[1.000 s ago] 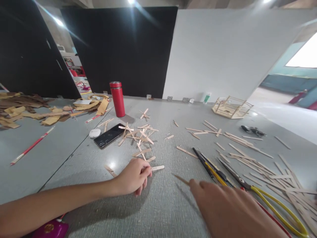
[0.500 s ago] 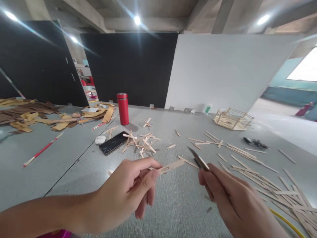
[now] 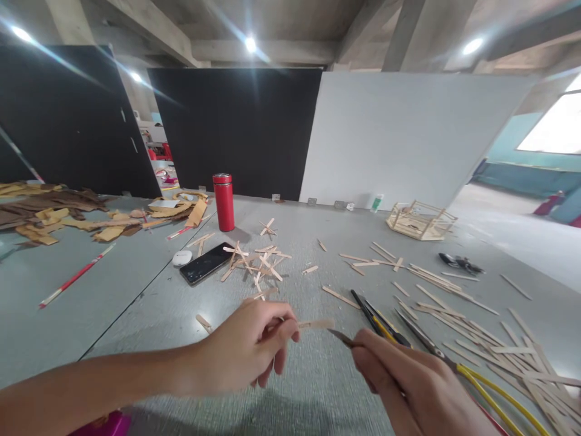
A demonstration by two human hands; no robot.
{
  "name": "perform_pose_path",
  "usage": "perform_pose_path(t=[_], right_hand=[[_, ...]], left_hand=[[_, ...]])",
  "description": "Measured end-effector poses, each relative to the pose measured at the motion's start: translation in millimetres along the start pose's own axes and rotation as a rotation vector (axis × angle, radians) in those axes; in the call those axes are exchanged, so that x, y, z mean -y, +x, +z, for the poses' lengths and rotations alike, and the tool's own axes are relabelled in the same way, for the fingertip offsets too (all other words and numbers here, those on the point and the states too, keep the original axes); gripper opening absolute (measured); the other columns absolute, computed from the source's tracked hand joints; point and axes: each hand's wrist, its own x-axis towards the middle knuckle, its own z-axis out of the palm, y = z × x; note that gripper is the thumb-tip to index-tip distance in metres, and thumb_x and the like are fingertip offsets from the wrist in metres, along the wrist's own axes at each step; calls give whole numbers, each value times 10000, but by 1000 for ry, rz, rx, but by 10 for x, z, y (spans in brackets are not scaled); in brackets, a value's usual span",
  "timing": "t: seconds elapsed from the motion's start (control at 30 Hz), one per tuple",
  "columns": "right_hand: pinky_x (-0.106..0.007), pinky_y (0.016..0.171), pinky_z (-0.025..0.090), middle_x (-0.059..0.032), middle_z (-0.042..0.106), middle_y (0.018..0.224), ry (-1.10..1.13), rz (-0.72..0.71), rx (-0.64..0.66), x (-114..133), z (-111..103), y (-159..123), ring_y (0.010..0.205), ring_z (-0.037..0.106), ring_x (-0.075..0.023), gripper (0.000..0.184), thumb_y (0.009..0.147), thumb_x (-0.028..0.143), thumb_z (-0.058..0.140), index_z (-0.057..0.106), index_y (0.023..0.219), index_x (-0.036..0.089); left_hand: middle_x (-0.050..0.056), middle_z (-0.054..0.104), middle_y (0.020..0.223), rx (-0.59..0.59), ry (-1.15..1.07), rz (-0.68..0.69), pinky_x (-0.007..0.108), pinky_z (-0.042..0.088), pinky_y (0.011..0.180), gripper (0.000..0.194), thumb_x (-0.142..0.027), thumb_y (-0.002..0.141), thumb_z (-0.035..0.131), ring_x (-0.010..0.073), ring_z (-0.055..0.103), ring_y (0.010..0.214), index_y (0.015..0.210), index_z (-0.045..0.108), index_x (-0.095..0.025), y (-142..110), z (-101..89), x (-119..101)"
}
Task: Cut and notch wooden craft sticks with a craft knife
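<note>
Between the thumb and fingers of my left hand (image 3: 254, 342) is a flat wooden craft stick (image 3: 314, 324), its free end pointing right. My right hand (image 3: 403, 375) is closed around a knife whose dark pointed blade (image 3: 341, 337) reaches left, its tip close by the stick's free end. I cannot tell whether the two touch. The knife's handle is mostly hidden in my fingers. Just beyond my right hand lie scissors with yellow handles (image 3: 488, 387) and another dark tool with a yellow part (image 3: 381, 321).
Loose sticks (image 3: 481, 330) are strewn on the right, with more piled (image 3: 256, 260) beside a phone (image 3: 206, 264). A red flask (image 3: 224, 203) stands behind. At the back right sits a stick frame (image 3: 421, 223). Brown scraps (image 3: 59, 206) lie far left. Black and white panels (image 3: 381, 133) edge the table.
My right hand has come left and down, bringing the blade to the stick's end. The stick has tipped lower. The scissors and dark tool now show past my right hand.
</note>
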Motion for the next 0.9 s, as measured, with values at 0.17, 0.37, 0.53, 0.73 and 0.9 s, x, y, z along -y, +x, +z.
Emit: perform_pose_path(t=[0.17,0.37,0.53,0.73,0.9], right_hand=[[-263,509,461,-31,697,666,23,48,143,-153,457,-123,565,664,-174,337,1048,170,327,652,960,199],[-252,519,410,31,593,558,153,63,273,-165,728,-77,468,489,-119,391,1052,196,362,615,755,223],[-279,548,427,-8,670,632,201,146,313,-165,811,-70,535,558,-153,365,1048,210,381,704,877,214],[-328,634,521,-84,751,805,230,200,305,-155,807,-151,692,675,-214,413,1065,294,360,689,1287,176],[-251,558,481,-41,706,724,282,185,317,-146,804,-135,625,628,-160,368,1046,256,408,752,1163,200]], left_hand=[[-6,623,638,105,65,-54,201,406,423,327,-367,1036,421,97,513,406,787,533,-186,331,52,511],[-29,568,560,13,242,-22,218,329,479,301,-277,1020,432,111,477,437,744,519,-196,352,186,679],[-56,416,545,-57,431,44,267,217,525,299,-237,996,475,119,382,497,700,450,-204,302,247,706],[-62,360,532,-29,563,68,294,179,526,324,-253,1012,435,114,271,467,691,435,-208,273,260,731],[-58,359,531,4,617,85,298,170,511,321,-237,1002,431,112,242,456,685,469,-204,271,263,737]])
